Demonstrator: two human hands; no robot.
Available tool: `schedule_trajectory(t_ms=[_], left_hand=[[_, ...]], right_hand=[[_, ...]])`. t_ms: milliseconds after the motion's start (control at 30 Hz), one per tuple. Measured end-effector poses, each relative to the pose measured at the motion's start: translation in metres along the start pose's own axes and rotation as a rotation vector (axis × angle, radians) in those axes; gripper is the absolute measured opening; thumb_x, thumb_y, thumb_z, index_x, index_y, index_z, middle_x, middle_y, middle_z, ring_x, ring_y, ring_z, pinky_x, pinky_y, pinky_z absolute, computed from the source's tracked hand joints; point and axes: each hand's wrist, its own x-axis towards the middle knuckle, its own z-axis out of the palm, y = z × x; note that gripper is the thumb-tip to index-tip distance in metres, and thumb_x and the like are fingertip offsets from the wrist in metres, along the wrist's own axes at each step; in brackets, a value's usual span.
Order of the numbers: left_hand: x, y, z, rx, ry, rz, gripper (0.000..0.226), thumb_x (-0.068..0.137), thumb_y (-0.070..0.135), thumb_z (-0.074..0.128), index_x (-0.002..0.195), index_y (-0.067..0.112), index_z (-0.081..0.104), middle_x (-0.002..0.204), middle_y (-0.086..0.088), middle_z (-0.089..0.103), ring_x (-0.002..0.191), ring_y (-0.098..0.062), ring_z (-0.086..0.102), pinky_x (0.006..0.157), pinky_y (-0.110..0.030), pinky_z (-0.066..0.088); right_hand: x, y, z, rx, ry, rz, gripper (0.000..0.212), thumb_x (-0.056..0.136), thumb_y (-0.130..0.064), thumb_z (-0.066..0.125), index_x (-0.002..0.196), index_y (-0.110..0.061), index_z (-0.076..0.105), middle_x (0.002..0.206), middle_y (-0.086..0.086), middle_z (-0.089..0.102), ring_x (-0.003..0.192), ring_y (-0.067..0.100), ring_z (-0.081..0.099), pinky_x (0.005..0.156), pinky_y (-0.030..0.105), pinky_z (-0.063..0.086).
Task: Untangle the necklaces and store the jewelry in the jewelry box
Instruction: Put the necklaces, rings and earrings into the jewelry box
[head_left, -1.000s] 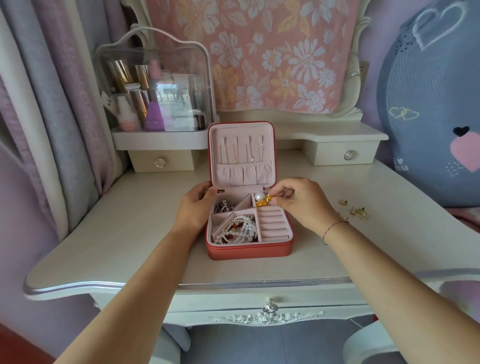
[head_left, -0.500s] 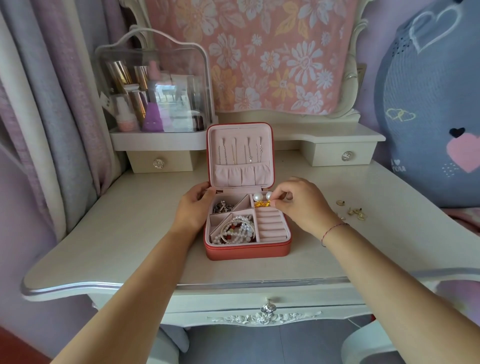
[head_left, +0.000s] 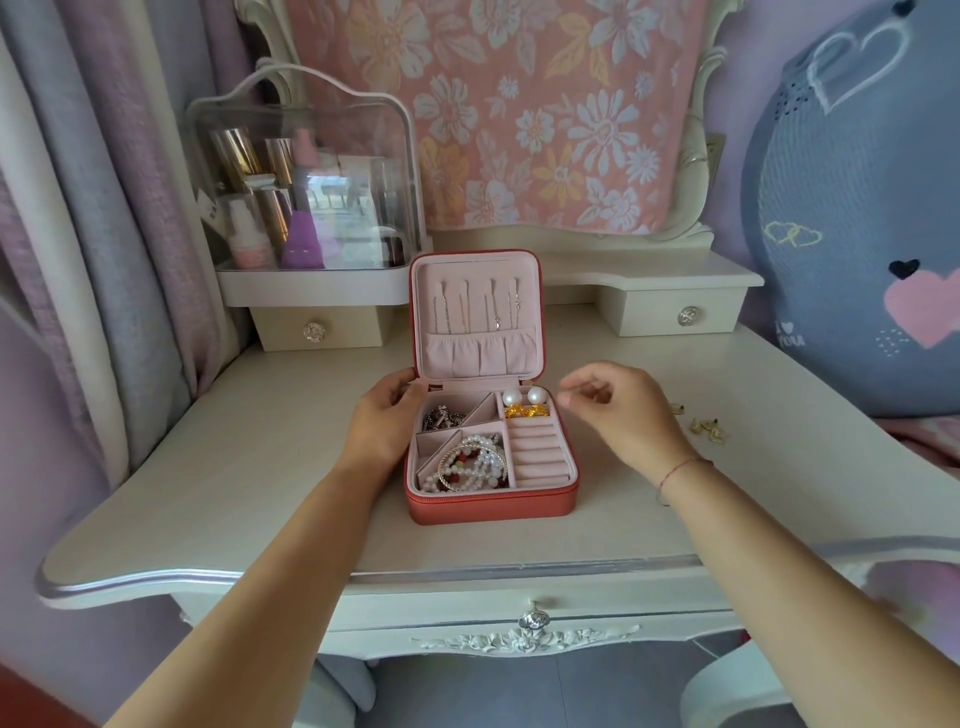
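A red jewelry box with pink lining stands open on the white dressing table. Thin necklaces hang in its upright lid. Two pearl earrings and gold pieces lie in the back right compartment. Bead bracelets fill the front left one, and silver jewelry the back left. My left hand holds the box's left side. To the right of the box, my right hand hovers with fingers loosely curled, holding nothing.
Several small gold pieces lie on the table to the right. A clear cosmetics case with bottles stands at the back left. A flowered cloth covers the mirror. A blue cushion leans at the right.
My right hand has let go of the gold piece in the back right compartment and drawn back to the right of the box. The left hand stays on the box.
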Motion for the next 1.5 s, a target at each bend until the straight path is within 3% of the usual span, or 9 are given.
schedule_trajectory(t_ms=[167, 467, 533, 600, 900, 1100, 1233, 1367, 1500], left_hand=[[0.0, 0.001, 0.001, -0.024, -0.002, -0.008, 0.017, 0.097, 0.02, 0.055, 0.1, 0.028, 0.069, 0.101, 0.003, 0.074, 0.099, -0.018, 0.068, 0.099, -0.044, 0.05], [-0.002, 0.002, 0.001, -0.024, 0.002, -0.007, 0.017, 0.097, 0.02, 0.055, 0.102, 0.026, 0.07, 0.1, 0.003, 0.074, 0.098, -0.018, 0.069, 0.098, -0.044, 0.05], [-0.002, 0.001, 0.0, -0.018, 0.003, -0.004, 0.016, 0.097, 0.022, 0.056, 0.101, 0.027, 0.07, 0.1, 0.004, 0.074, 0.099, -0.017, 0.068, 0.099, -0.044, 0.05], [-0.002, 0.003, 0.001, 0.003, 0.0, 0.009, 0.018, 0.097, 0.021, 0.055, 0.095, 0.031, 0.069, 0.096, 0.008, 0.074, 0.097, -0.015, 0.068, 0.099, -0.042, 0.05], [-0.003, 0.004, 0.001, -0.006, 0.005, 0.008, 0.018, 0.098, 0.017, 0.054, 0.096, 0.028, 0.068, 0.097, 0.006, 0.073, 0.1, -0.02, 0.067, 0.1, -0.044, 0.049], [-0.002, 0.004, 0.001, -0.006, -0.002, 0.005, 0.017, 0.098, 0.018, 0.053, 0.103, 0.024, 0.069, 0.101, 0.003, 0.073, 0.102, -0.02, 0.068, 0.1, -0.045, 0.049], [-0.003, 0.004, 0.001, -0.012, -0.004, 0.002, 0.019, 0.097, 0.017, 0.054, 0.096, 0.028, 0.07, 0.098, 0.002, 0.074, 0.101, -0.021, 0.068, 0.098, -0.045, 0.05], [-0.003, 0.004, 0.001, -0.001, 0.005, 0.004, 0.018, 0.097, 0.019, 0.055, 0.095, 0.03, 0.07, 0.098, 0.004, 0.074, 0.1, -0.019, 0.068, 0.098, -0.045, 0.05], [-0.004, 0.005, 0.002, -0.009, 0.003, -0.002, 0.017, 0.097, 0.019, 0.055, 0.096, 0.028, 0.069, 0.098, 0.004, 0.073, 0.099, -0.019, 0.068, 0.099, -0.044, 0.05]], right_hand=[[0.019, 0.032, -0.045, -0.176, 0.077, 0.103, 0.01, 0.083, -0.01, 0.068, 0.082, -0.018, 0.074, 0.08, -0.001, 0.068, 0.074, 0.013, 0.056, 0.071, 0.023, 0.04], [0.028, 0.04, -0.043, -0.285, -0.138, 0.176, 0.009, 0.08, -0.018, 0.072, 0.081, -0.027, 0.072, 0.077, -0.011, 0.066, 0.072, 0.013, 0.061, 0.067, 0.023, 0.043], [0.027, 0.037, -0.038, -0.326, -0.174, 0.142, 0.009, 0.079, -0.017, 0.073, 0.085, -0.023, 0.073, 0.079, -0.008, 0.067, 0.074, 0.014, 0.062, 0.077, 0.03, 0.047], [0.027, 0.036, -0.034, -0.477, -0.197, 0.081, 0.007, 0.079, -0.02, 0.073, 0.083, -0.025, 0.072, 0.084, -0.008, 0.066, 0.084, 0.015, 0.061, 0.088, 0.034, 0.04], [0.027, 0.029, -0.029, -0.662, -0.249, 0.01, 0.01, 0.088, -0.025, 0.064, 0.079, -0.026, 0.07, 0.085, -0.008, 0.061, 0.082, 0.012, 0.053, 0.076, 0.03, 0.02], [0.021, 0.027, -0.025, -0.606, -0.16, -0.035, 0.019, 0.088, -0.012, 0.058, 0.084, -0.025, 0.071, 0.083, -0.008, 0.066, 0.086, 0.019, 0.063, 0.092, 0.032, 0.036], [0.012, 0.01, -0.023, -0.316, -0.056, -0.114, 0.019, 0.088, -0.009, 0.059, 0.094, -0.022, 0.07, 0.089, -0.007, 0.068, 0.077, 0.014, 0.064, 0.078, 0.029, 0.049], [0.001, -0.022, -0.005, -0.069, -0.167, -0.172, 0.018, 0.085, -0.004, 0.064, 0.097, -0.018, 0.063, 0.08, -0.007, 0.064, 0.068, 0.01, 0.064, 0.066, 0.026, 0.052], [-0.006, -0.031, 0.007, -0.04, -0.274, -0.164, 0.025, 0.08, 0.003, 0.068, 0.092, -0.018, 0.062, 0.085, -0.003, 0.066, 0.075, 0.013, 0.063, 0.071, 0.019, 0.052]])
